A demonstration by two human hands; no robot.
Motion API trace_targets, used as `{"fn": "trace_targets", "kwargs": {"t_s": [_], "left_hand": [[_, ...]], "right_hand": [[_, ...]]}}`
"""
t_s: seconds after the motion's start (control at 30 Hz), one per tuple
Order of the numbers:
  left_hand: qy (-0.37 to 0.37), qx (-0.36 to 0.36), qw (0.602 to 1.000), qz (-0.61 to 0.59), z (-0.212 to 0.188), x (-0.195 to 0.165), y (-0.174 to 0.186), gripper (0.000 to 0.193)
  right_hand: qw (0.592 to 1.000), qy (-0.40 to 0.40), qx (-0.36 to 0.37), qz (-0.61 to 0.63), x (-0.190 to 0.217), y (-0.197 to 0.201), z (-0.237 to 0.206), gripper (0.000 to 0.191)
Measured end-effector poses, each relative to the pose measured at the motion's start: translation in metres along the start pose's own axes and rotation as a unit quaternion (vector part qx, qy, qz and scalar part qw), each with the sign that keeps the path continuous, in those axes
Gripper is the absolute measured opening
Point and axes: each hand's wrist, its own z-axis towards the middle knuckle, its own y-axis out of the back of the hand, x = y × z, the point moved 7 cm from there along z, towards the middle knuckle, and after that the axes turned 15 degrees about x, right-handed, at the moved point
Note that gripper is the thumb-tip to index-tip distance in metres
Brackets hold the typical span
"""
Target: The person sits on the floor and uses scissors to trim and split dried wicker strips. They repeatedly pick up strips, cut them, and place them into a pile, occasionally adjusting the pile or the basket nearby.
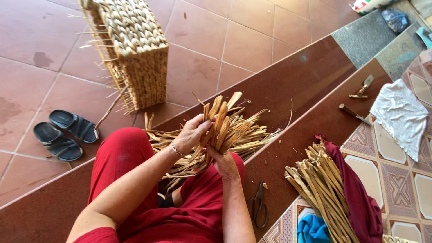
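Both my left hand (192,133) and right hand (223,163) clenched one bunch of dried straw strips (221,123); a loose heap (245,135) lay unsorted just beyond them, the woven basket (132,49) farther off looked unfinished.

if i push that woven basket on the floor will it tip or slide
The basket looks light, being woven from dry straw, so it would probably slide on the smooth tiles. It stands tall and narrow, so a high push might tip it. Its loose strands look brittle.
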Motion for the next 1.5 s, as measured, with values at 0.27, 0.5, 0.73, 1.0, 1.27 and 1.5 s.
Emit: {"fn": "trace_targets", "kwargs": {"t_s": [0.27, 0.5, 0.73, 1.0, 1.27, 1.5], "left_hand": [[0.059, -0.037, 0.992, -0.106, -0.057, -0.050, -0.004, 0.026], [0.033, 0.003, 0.997, -0.065, -0.092, -0.072, 0.006, 0.032], [0.007, 0.033, 0.997, -0.068, -0.107, -0.064, 0.008, 0.039], [-0.024, 0.056, 0.993, -0.097, -0.103, -0.072, -0.002, 0.041], [-0.062, 0.067, 0.996, -0.006, -0.099, -0.093, -0.022, 0.041], [-0.084, 0.040, 0.993, 0.068, -0.107, -0.128, -0.038, 0.053]], "right_hand": [[0.999, 0.026, 0.011, -0.035, 0.000, -0.060, -0.008, 0.040], [0.995, 0.083, -0.014, -0.062, 0.009, -0.103, -0.010, 0.035], [0.984, 0.149, -0.082, -0.047, -0.002, -0.131, -0.003, 0.027], [0.982, 0.117, -0.126, -0.071, -0.001, -0.127, -0.021, 0.028], [0.982, 0.141, -0.108, -0.058, 0.019, -0.137, -0.023, 0.028], [0.987, 0.100, -0.097, -0.079, 0.023, -0.129, -0.026, 0.026]]}}
